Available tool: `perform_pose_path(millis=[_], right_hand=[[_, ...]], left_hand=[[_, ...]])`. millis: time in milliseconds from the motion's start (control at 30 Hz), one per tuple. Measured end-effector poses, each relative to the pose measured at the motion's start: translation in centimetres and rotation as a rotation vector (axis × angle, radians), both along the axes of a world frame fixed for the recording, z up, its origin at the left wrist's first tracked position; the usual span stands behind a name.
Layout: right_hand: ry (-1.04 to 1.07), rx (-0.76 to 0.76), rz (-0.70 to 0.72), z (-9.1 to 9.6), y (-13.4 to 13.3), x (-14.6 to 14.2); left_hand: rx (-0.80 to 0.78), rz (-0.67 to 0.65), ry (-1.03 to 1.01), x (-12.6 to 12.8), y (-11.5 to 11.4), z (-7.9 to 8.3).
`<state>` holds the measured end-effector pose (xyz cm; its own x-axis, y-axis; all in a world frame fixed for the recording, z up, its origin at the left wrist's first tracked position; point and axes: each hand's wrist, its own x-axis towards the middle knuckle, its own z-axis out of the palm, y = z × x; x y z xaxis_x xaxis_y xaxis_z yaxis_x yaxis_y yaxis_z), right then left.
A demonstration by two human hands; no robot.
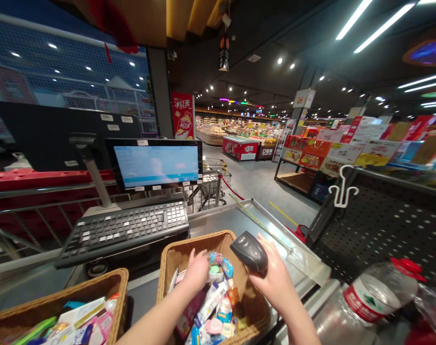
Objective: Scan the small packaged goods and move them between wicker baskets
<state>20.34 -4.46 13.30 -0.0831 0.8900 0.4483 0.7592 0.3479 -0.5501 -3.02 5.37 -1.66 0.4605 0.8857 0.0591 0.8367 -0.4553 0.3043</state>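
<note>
Fingers of the left hand (196,270) pinch a small wrapped packet (217,269) atop the heap inside the wicker basket (170,262); it looks light and crinkly, best held by its sealed edge. The right hand (277,281) wraps a barcode scanner (250,250) just above the basket's right rim.

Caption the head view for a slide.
Right hand holds a barcode scanner; left hand grips a small packet in a wicker basket at checkout.
</note>
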Motion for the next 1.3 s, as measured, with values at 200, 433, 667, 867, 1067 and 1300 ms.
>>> perform_pose_path(millis=[200, 433, 667, 867, 1067, 1300], right_hand=[[0.018, 0.022, 0.007, 0.0, 0.1, -0.6], [0.003, 0.074, 0.012, 0.3, 0.3, -2.3], [-0.082, 0.107, 0.133, 2.1, 0.1, -5.9], [-0.172, 0.082, 0.24, 3.4, -0.5, -9.6], [-0.182, 0.087, 0.31, 4.4, -1.0, -12.9], [-0.185, 0.092, 0.387, 4.5, -1.6, -15.8]], left_hand=[[0.077, 0.113, -0.079, -2.5, -0.4, 6.1], [0.245, 0.218, -0.252, -7.3, -3.1, 13.9], [0.414, 0.299, -0.287, -12.3, -5.6, 17.3], [0.472, 0.376, -0.298, -15.9, -7.8, 18.7], [0.476, 0.458, -0.285, -19.2, -9.4, 19.0], [0.467, 0.528, -0.266, -22.0, -10.9, 18.7]])
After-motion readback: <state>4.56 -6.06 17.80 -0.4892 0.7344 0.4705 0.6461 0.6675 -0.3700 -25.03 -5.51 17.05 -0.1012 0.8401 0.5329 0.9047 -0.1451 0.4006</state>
